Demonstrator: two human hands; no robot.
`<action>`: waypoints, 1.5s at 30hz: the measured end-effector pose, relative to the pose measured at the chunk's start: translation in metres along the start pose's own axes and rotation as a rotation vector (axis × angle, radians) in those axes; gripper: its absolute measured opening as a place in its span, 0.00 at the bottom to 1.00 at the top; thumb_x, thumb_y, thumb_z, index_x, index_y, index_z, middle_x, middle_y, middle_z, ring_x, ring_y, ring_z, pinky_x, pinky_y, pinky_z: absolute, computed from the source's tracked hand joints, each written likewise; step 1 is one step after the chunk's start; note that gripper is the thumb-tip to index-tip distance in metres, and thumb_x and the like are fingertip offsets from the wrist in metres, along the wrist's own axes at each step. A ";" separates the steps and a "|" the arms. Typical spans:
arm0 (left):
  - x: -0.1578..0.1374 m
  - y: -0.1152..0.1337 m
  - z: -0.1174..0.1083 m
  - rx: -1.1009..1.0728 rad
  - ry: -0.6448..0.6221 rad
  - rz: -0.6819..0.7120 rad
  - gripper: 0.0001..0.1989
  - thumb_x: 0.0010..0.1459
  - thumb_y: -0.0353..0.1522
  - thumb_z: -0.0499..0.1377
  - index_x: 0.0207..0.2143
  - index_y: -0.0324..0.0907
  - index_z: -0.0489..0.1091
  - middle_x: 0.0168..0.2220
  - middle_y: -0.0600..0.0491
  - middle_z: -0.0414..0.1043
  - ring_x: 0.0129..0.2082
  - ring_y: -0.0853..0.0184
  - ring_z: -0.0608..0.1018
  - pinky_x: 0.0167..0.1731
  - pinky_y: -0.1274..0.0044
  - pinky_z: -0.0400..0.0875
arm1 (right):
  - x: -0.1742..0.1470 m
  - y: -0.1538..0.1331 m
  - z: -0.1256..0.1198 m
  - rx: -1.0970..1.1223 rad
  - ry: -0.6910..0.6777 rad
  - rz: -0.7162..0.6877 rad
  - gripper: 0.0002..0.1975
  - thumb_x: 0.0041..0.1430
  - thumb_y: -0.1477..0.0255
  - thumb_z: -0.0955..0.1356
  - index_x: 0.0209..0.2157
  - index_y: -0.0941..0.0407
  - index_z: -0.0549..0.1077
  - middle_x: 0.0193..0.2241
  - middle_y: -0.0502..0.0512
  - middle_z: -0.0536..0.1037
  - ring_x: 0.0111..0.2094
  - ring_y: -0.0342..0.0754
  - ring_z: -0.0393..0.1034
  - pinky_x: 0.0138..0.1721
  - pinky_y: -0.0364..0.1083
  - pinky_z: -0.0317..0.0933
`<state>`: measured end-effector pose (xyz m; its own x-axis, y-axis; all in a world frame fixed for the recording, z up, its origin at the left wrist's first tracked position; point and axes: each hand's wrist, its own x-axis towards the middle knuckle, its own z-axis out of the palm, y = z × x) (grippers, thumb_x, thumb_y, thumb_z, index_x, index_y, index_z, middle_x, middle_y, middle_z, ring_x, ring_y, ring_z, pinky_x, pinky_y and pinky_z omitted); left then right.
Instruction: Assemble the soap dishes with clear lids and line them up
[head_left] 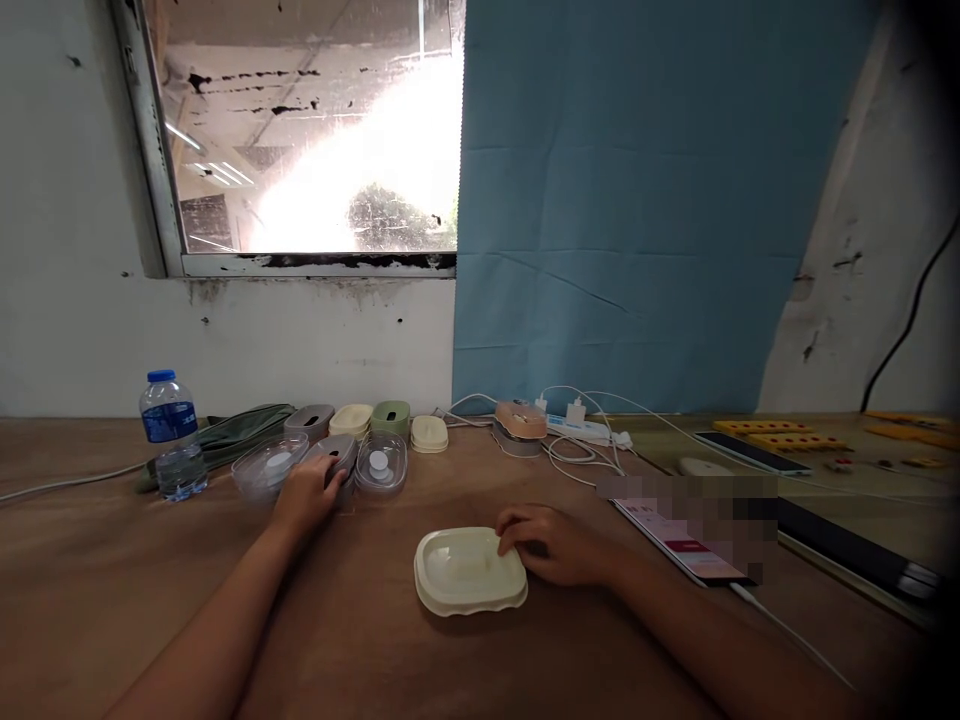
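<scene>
Right hand: the right hand came in from the side, fingers curled over the right rim of the cream tray and holding it there.
Cream tray: it was at the near middle of the brown table, hollow side up, nearer the person than the other boxes.
Left hand: the left hand reached farther forward, its fingers and thumb on the near grey box; whether it gripped that box or only rested there, I could not tell.
Clear tubs: one clear tub stood to the left of the near grey box and another just to its right, each showing a white disc.
Back row: behind these stood, left to right, a second grey box, a yellow box, a green box and a small cream box.
Left side: a water bottle with a blue cap stood beside a dark green bag.
Right side: a peach-topped box sat near a white power strip; a lit phone lay closer in, with a cable plugged into it.
</scene>
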<state>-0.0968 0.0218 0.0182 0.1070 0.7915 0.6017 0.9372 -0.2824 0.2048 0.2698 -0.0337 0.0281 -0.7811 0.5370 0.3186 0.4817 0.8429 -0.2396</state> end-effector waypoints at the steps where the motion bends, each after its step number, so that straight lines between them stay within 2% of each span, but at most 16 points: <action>1: 0.000 0.001 -0.001 -0.005 0.049 0.007 0.16 0.56 0.37 0.47 0.41 0.38 0.67 0.40 0.46 0.71 0.40 0.61 0.71 0.42 0.71 0.63 | 0.000 -0.001 -0.001 -0.014 0.001 0.008 0.14 0.49 0.80 0.62 0.36 0.54 0.73 0.37 0.54 0.70 0.37 0.44 0.67 0.40 0.43 0.60; 6: -0.001 0.019 -0.014 -0.054 0.343 0.118 0.15 0.57 0.36 0.48 0.44 0.39 0.64 0.40 0.46 0.69 0.43 0.61 0.69 0.46 0.69 0.61 | 0.002 -0.003 -0.001 -0.129 0.018 0.056 0.20 0.48 0.77 0.64 0.44 0.50 0.69 0.40 0.54 0.70 0.40 0.48 0.66 0.43 0.47 0.59; 9: -0.007 0.043 -0.019 -0.180 0.391 0.262 0.14 0.56 0.33 0.50 0.45 0.42 0.63 0.43 0.48 0.68 0.47 0.63 0.67 0.50 0.69 0.58 | 0.003 -0.001 -0.003 -0.204 0.077 0.006 0.20 0.51 0.77 0.61 0.47 0.51 0.66 0.41 0.55 0.71 0.41 0.48 0.65 0.43 0.47 0.60; 12: -0.015 0.071 -0.021 -0.346 0.253 0.472 0.13 0.55 0.30 0.52 0.44 0.43 0.65 0.43 0.50 0.70 0.47 0.65 0.68 0.52 0.69 0.57 | 0.001 0.000 -0.008 -0.292 0.241 -0.103 0.19 0.54 0.78 0.59 0.47 0.51 0.66 0.39 0.55 0.72 0.40 0.47 0.66 0.41 0.46 0.60; 15: -0.021 0.092 -0.019 -0.489 -0.017 0.630 0.13 0.55 0.31 0.53 0.44 0.43 0.67 0.42 0.50 0.72 0.45 0.66 0.70 0.52 0.68 0.56 | -0.004 -0.002 -0.013 -0.336 0.440 -0.183 0.19 0.53 0.78 0.59 0.46 0.50 0.65 0.37 0.54 0.72 0.39 0.46 0.66 0.39 0.46 0.61; 17: -0.023 0.098 -0.017 -0.563 -0.195 0.676 0.13 0.55 0.31 0.54 0.44 0.44 0.68 0.41 0.50 0.72 0.44 0.66 0.71 0.51 0.69 0.57 | -0.006 -0.007 -0.015 -0.355 0.485 -0.236 0.19 0.53 0.79 0.60 0.46 0.51 0.65 0.37 0.54 0.72 0.38 0.46 0.66 0.40 0.47 0.61; 19: -0.023 0.098 -0.014 -0.624 -0.328 0.691 0.14 0.54 0.32 0.55 0.44 0.44 0.69 0.40 0.50 0.73 0.43 0.66 0.72 0.50 0.70 0.59 | -0.005 -0.012 -0.015 -0.369 0.445 -0.277 0.18 0.52 0.79 0.60 0.46 0.51 0.66 0.36 0.54 0.72 0.37 0.46 0.66 0.40 0.47 0.61; 21: -0.024 0.095 -0.011 -0.677 -0.408 0.681 0.14 0.52 0.33 0.56 0.43 0.45 0.70 0.39 0.49 0.74 0.42 0.66 0.72 0.48 0.71 0.62 | -0.002 -0.018 -0.014 -0.357 0.348 -0.263 0.18 0.52 0.77 0.60 0.45 0.52 0.66 0.37 0.55 0.72 0.38 0.46 0.66 0.42 0.47 0.60; 25: -0.024 0.090 -0.007 -0.742 -0.465 0.629 0.14 0.51 0.33 0.57 0.41 0.44 0.71 0.37 0.48 0.74 0.40 0.64 0.74 0.43 0.73 0.66 | 0.002 -0.022 -0.014 -0.248 0.107 -0.130 0.22 0.49 0.72 0.65 0.48 0.52 0.65 0.47 0.58 0.67 0.48 0.51 0.61 0.48 0.50 0.56; 28: -0.024 0.091 -0.007 -0.751 -0.470 0.625 0.14 0.50 0.33 0.58 0.40 0.43 0.72 0.37 0.48 0.74 0.40 0.64 0.74 0.42 0.73 0.66 | 0.001 -0.016 -0.016 -0.163 -0.017 -0.038 0.26 0.47 0.69 0.68 0.51 0.49 0.63 0.52 0.56 0.62 0.52 0.52 0.57 0.50 0.51 0.55; 31: -0.024 0.094 -0.009 -0.751 -0.481 0.635 0.13 0.50 0.33 0.58 0.40 0.42 0.72 0.37 0.48 0.74 0.39 0.65 0.74 0.42 0.73 0.67 | -0.002 -0.007 -0.018 -0.106 -0.032 -0.001 0.24 0.47 0.71 0.67 0.49 0.47 0.65 0.51 0.53 0.64 0.51 0.51 0.59 0.50 0.50 0.55; 37: -0.027 0.099 -0.011 -0.698 -0.539 0.703 0.14 0.48 0.29 0.57 0.39 0.43 0.72 0.36 0.49 0.75 0.40 0.64 0.73 0.44 0.72 0.66 | -0.002 -0.005 -0.016 -0.030 -0.043 -0.053 0.18 0.48 0.71 0.68 0.44 0.48 0.71 0.45 0.53 0.69 0.46 0.49 0.63 0.48 0.49 0.57; 40: -0.025 0.096 -0.011 -0.663 -0.465 0.692 0.15 0.49 0.30 0.57 0.41 0.43 0.70 0.40 0.49 0.73 0.44 0.64 0.71 0.48 0.70 0.62 | -0.001 -0.007 -0.015 -0.016 -0.053 -0.044 0.20 0.47 0.71 0.68 0.44 0.49 0.70 0.45 0.54 0.69 0.47 0.49 0.62 0.48 0.49 0.57; 45: -0.013 0.069 0.001 -0.371 -0.145 0.481 0.17 0.53 0.25 0.48 0.43 0.43 0.68 0.44 0.49 0.70 0.46 0.64 0.69 0.52 0.66 0.57 | -0.001 -0.004 -0.012 0.023 -0.042 -0.033 0.19 0.46 0.70 0.69 0.44 0.50 0.70 0.44 0.54 0.68 0.47 0.49 0.62 0.48 0.49 0.58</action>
<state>-0.0336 -0.0073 0.0242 0.5567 0.5872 0.5876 0.5982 -0.7742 0.2070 0.2734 -0.0373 0.0396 -0.8125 0.5067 0.2882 0.4467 0.8588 -0.2506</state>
